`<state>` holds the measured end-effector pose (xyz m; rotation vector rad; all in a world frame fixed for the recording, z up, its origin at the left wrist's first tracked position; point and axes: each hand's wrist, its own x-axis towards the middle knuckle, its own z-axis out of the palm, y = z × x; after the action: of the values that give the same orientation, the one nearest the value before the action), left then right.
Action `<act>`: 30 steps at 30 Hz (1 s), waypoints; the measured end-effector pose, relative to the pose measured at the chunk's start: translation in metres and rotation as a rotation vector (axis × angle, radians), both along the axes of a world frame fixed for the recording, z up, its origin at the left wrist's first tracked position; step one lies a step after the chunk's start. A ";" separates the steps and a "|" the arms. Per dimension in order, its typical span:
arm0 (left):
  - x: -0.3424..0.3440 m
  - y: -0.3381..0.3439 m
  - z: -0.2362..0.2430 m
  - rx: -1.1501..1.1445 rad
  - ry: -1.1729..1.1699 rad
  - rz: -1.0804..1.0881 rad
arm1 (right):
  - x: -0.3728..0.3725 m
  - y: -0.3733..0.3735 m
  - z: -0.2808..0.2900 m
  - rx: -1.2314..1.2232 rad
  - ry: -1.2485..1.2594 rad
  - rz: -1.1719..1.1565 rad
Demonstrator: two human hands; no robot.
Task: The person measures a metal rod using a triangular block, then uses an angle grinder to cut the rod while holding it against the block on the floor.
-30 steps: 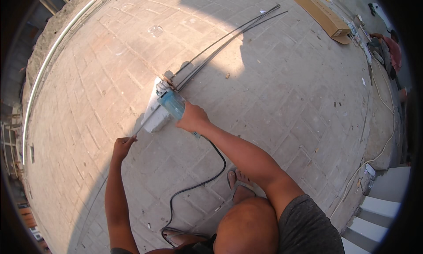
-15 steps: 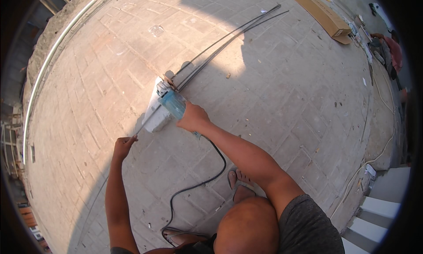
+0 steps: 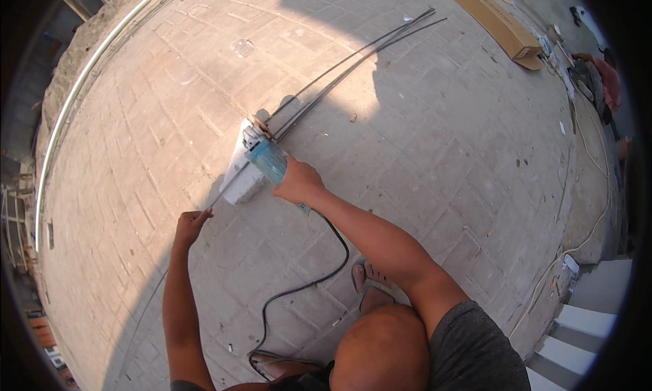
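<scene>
Teal angle grinder (image 3: 267,160) w/ silvery metal head is out front, approx. mid-view, head over a whitish tapered block (image 3: 246,190) that sits on dusty grey-tan brick paving (image 3: 435,174). R hand (image 3: 299,182) clamped round the grinder's rear body, arm coming in from lower R. L hand (image 3: 192,225) closed in a pinch on a thin grey metal rod (image 3: 216,200), lower L of the block; hands well apart from each other. Rod runs from L fingers up across the block & under the grinder. Thin brown disc (image 3: 259,127) at the head's far end; can't tell if it's touching the rod. Beyond it, several long dark metal rods (image 3: 333,84) fan out to upper R on the paving, partly in sun, partly in shade. Black rubbery power cord (image 3: 347,245) loops from grinder's rear down nr the sandalled feet (image 3: 372,277). Long brown cardboard box (image 3: 492,19) upper R; long white curved pipe (image 3: 51,146) far L.
</scene>
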<state>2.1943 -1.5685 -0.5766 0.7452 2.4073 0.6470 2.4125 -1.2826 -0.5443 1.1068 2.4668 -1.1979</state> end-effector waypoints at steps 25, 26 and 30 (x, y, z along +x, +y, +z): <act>0.004 0.002 0.008 -0.069 -0.018 0.014 | -0.004 0.001 -0.002 -0.039 0.031 0.013; 0.004 0.002 0.009 -0.070 -0.016 0.014 | -0.004 0.000 -0.002 -0.031 0.033 0.014; 0.006 0.003 0.010 -0.089 -0.034 0.015 | -0.005 0.000 -0.001 -0.029 0.007 0.006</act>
<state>2.1999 -1.5659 -0.5665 0.6748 2.3962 0.5495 2.4077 -1.2823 -0.5458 1.0884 2.4478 -1.2338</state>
